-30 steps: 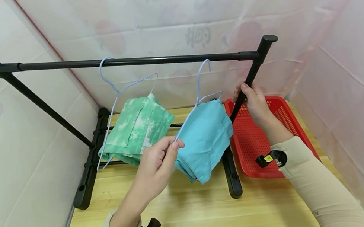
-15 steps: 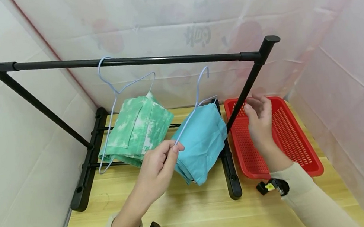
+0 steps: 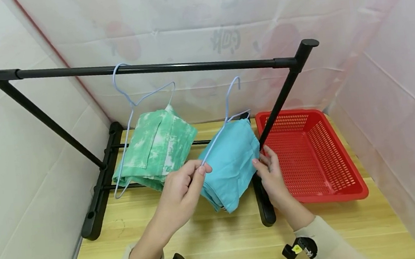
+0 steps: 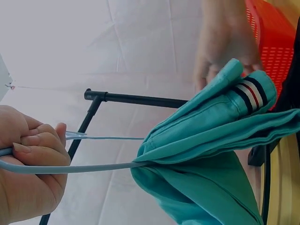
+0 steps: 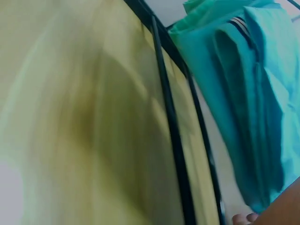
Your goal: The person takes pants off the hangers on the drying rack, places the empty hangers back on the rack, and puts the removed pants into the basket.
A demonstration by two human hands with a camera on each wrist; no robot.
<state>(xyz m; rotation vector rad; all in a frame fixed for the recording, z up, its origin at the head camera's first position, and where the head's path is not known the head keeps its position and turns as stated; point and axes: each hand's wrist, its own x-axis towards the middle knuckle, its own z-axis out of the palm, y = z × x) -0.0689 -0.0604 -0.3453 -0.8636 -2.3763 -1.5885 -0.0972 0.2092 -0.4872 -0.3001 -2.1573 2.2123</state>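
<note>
My left hand (image 3: 183, 187) pinches the lower left corner of a light blue wire hanger (image 3: 226, 101). Over that hanger hangs a folded turquoise garment (image 3: 231, 165); a black, white and red striped band (image 4: 251, 96) shows on it in the left wrist view. The hanger's hook appears below the rack's bar in the head view. Beside the garment's right edge is my right hand (image 3: 272, 175), fingers loosely bent, fingertips close to the cloth. To the left, a green and white tie-dye garment (image 3: 155, 146) hangs on a second blue hanger (image 3: 132, 106), hooked over the bar.
A black clothes rack (image 3: 169, 66) spans the wooden table (image 3: 221, 247), its right foot (image 3: 265, 208) below my right hand. On the right stands a red plastic basket (image 3: 353, 192). Pale printed sheets (image 3: 392, 95) enclose the back and sides.
My right hand has let go of the rack's right post and come down to the turquoise garment's right side. The held hanger has dropped slightly from the bar; my left hand keeps its pinch.
</note>
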